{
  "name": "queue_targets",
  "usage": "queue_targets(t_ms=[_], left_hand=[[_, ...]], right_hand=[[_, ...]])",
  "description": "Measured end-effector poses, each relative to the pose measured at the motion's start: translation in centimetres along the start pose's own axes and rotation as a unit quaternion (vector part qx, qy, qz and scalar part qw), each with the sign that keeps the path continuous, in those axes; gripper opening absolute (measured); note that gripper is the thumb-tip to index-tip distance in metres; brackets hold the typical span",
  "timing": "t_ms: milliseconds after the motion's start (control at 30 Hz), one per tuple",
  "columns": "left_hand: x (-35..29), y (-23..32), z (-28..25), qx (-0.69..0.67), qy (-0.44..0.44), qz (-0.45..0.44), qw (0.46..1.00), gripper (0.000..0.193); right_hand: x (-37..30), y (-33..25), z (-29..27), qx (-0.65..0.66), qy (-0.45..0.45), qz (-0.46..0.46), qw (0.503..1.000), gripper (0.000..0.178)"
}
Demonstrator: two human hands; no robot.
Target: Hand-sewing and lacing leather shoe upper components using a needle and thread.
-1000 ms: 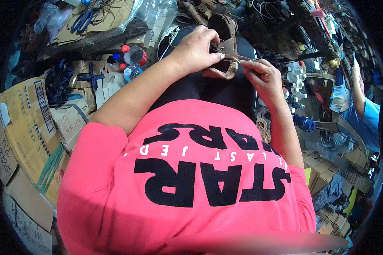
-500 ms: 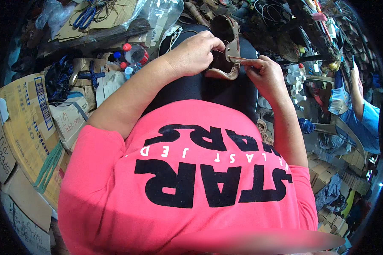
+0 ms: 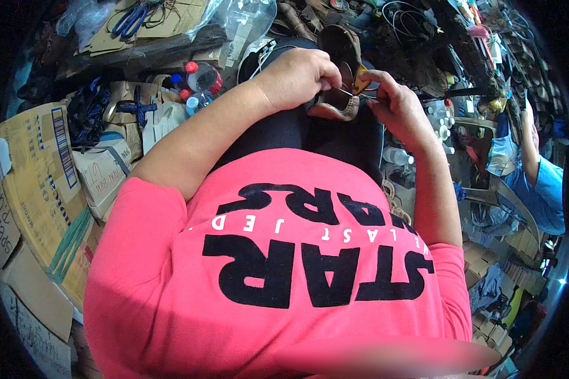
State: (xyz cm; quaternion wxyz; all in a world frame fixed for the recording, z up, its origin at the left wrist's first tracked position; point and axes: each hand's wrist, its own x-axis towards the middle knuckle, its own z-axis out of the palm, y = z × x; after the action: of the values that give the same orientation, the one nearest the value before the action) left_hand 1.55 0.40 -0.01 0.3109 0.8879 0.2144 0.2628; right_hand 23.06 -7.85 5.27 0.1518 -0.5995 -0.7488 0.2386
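Observation:
A brown leather shoe rests between my thighs, its opening facing up and its far end away from me. My left hand is closed in a pinch at the shoe's left side, on a thin, pale, needle-like piece that slants across the opening. At the right side my right hand grips the shoe's edge, where a yellowish-tan flap stands up beside the index finger. Whether a thread runs between the fingers is too small to tell.
Cardboard boxes and bottles with red caps stand to my left. Blue-handled scissors lie on cardboard at the far left. Plastic bottles are close to my right arm. Another person in blue is at the far right.
The strap my right fingers pinched has turned, and its yellowish side now shows. My left hand has moved slightly right, and the thin pale piece has come into view across the opening.

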Motion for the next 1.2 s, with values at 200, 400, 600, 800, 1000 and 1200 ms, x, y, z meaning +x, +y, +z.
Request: queue_targets(t_ms=[200,400,600,800,1000,1200], left_hand=[[0.2,-1.9,1.0,0.042,0.069,-0.026,0.996,0.015],[0.6,-2.0,1.7,0.045,0.051,-0.03,0.997,0.014],[0.4,-2.4,1.7,0.035,0.052,-0.021,0.998,0.013],[0.6,-2.4,1.9,0.036,0.053,-0.03,0.997,0.013],[0.9,-2.4,2.0,0.048,0.003,-0.061,0.997,0.013],[0.9,-2.5,1.9,0.005,0.025,-0.042,0.999,0.015]], right_hand=[[-0.5,1.9,1.0,0.099,0.025,0.021,0.994,0.041],[-0.1,2.8,1.9,0.075,0.057,-0.022,0.995,0.037],[0.6,0.8,0.8,-0.012,0.038,-0.039,0.998,0.035],[0.5,3.2,2.1,0.087,0.079,-0.06,0.991,0.035],[0.6,3.2,1.8,0.073,0.068,-0.043,0.994,0.033],[0.5,3.6,2.0,0.108,0.074,-0.043,0.99,0.033]])
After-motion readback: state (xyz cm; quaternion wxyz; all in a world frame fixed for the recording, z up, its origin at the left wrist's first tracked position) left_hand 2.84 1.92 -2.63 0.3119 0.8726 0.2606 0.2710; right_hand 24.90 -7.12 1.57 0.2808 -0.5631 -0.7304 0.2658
